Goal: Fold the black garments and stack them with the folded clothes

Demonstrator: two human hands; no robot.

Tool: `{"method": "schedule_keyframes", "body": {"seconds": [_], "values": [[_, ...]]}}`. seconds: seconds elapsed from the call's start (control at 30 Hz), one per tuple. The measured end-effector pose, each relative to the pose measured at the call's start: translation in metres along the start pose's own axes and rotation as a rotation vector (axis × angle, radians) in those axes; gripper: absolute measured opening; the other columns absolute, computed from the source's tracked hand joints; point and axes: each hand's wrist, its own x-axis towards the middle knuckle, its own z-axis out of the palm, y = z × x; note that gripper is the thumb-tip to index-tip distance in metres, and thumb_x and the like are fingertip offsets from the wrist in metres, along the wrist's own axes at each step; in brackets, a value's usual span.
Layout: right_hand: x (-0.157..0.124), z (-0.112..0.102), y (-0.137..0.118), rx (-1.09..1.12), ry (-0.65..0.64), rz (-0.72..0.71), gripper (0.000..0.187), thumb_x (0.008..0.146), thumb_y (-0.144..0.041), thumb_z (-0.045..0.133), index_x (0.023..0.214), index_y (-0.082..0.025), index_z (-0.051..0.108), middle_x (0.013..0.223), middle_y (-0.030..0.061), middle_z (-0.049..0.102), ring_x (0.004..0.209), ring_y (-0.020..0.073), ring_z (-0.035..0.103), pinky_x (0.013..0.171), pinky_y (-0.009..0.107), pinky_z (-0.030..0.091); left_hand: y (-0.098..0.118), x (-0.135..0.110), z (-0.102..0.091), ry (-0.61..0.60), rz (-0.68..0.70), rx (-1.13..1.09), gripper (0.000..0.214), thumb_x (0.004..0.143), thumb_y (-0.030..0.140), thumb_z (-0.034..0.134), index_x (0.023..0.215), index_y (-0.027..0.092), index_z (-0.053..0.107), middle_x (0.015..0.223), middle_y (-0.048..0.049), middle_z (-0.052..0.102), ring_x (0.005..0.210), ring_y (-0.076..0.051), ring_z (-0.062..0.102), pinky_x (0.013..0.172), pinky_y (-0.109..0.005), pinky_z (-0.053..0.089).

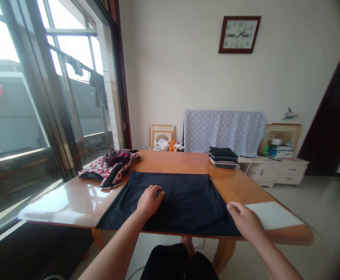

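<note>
Wooden table, dark cloth — left hand rests loose on it; right hand — grip unclear.

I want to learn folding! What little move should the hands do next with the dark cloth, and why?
Probably the right hand should pinch the right edge of the dark cloth and fold it toward the middle. The cloth lies spread flat on the table, the left hand rests on its middle, and the right hand is at that edge.
</note>
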Motion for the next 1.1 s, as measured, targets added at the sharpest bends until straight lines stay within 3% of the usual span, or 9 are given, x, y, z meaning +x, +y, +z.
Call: {"method": "schedule_keyframes", "body": {"seconds": [0.1, 0.2, 0.37, 0.57, 0.73, 0.9, 1.1], "values": [[0.007, 0.006, -0.009, 0.011, -0.006, -0.023, 0.042, 0.087, -0.057, 0.049, 0.108, -0.027, 0.069, 0.110, 0.0060, 0.074, 0.102, 0.0251, 0.069, 0.087, 0.033, 0.049, -0.037, -0.007, -0.027, 0.105, -0.191, 0.143, 0.035, 0.094, 0.043, 0.049, 0.114, 0.020, 0.066, 0.115, -0.0110, 0.066, 0.106, -0.024, 0.062, 0.092, -0.031, 0.045], [0.017, 0.019, -0.033, 0.003, -0.015, -0.069, 0.040, 0.087, -0.056, 0.049, 0.103, -0.027, 0.070, 0.105, 0.0051, 0.075, 0.098, 0.0257, 0.069, 0.083, 0.033, 0.049, -0.073, -0.021, -0.059, 0.147, -0.366, 0.296, 0.041, 0.092, 0.047, 0.048, 0.116, 0.017, 0.064, 0.120, -0.0151, 0.064, 0.111, -0.028, 0.061, 0.092, -0.036, 0.044], [0.039, 0.063, -0.103, 0.063, -0.129, -0.203, 0.034, 0.086, -0.051, 0.049, 0.090, -0.025, 0.071, 0.085, 0.0026, 0.075, 0.081, 0.0226, 0.068, 0.071, 0.029, 0.048, -0.109, -0.046, -0.094, 0.016, -0.592, 0.377, 0.059, 0.086, 0.068, 0.042, 0.107, 0.018, 0.063, 0.120, -0.0185, 0.065, 0.110, -0.034, 0.062, 0.085, -0.040, 0.047], [0.061, 0.148, -0.204, 0.160, -0.289, -0.336, 0.024, 0.084, -0.038, 0.051, 0.081, -0.021, 0.067, 0.073, 0.0012, 0.069, 0.069, 0.0172, 0.064, 0.062, 0.024, 0.045, -0.119, -0.053, -0.097, -0.053, -0.648, 0.296, 0.071, 0.074, 0.085, 0.040, 0.092, 0.020, 0.062, 0.110, -0.0176, 0.070, 0.104, -0.037, 0.065, 0.075, -0.038, 0.047], [0.069, 0.220, -0.280, 0.092, -0.420, -0.373, 0.019, 0.083, -0.030, 0.053, 0.078, -0.018, 0.066, 0.076, 0.0025, 0.070, 0.072, 0.0154, 0.064, 0.063, 0.021, 0.044, -0.116, -0.050, -0.098, -0.088, -0.689, 0.257, 0.052, 0.070, 0.071, 0.060, 0.089, 0.022, 0.062, 0.101, -0.0134, 0.073, 0.099, -0.036, 0.067, 0.082, -0.043, 0.045], [0.078, 0.279, -0.339, -0.013, -0.509, -0.372, 0.017, 0.082, -0.024, 0.054, 0.078, -0.017, 0.068, 0.073, 0.0038, 0.071, 0.069, 0.0153, 0.065, 0.062, 0.022, 0.043, -0.117, -0.050, -0.100, -0.124, -0.662, 0.224, 0.044, 0.073, 0.066, 0.061, 0.082, 0.023, 0.062, 0.096, -0.0114, 0.074, 0.095, -0.036, 0.067, 0.087, -0.049, 0.041], [0.092, 0.325, -0.391, -0.176, -0.612, -0.322, 0.021, 0.084, -0.028, 0.057, 0.076, -0.014, 0.070, 0.061, 0.0089, 0.067, 0.067, 0.0204, 0.068, 0.064, 0.025, 0.048, -0.123, -0.051, -0.097, -0.117, -0.659, 0.192, 0.039, 0.074, 0.062, 0.062, 0.079, 0.023, 0.063, 0.093, -0.0109, 0.075, 0.090, -0.035, 0.068, 0.088, -0.050, 0.038]]}}
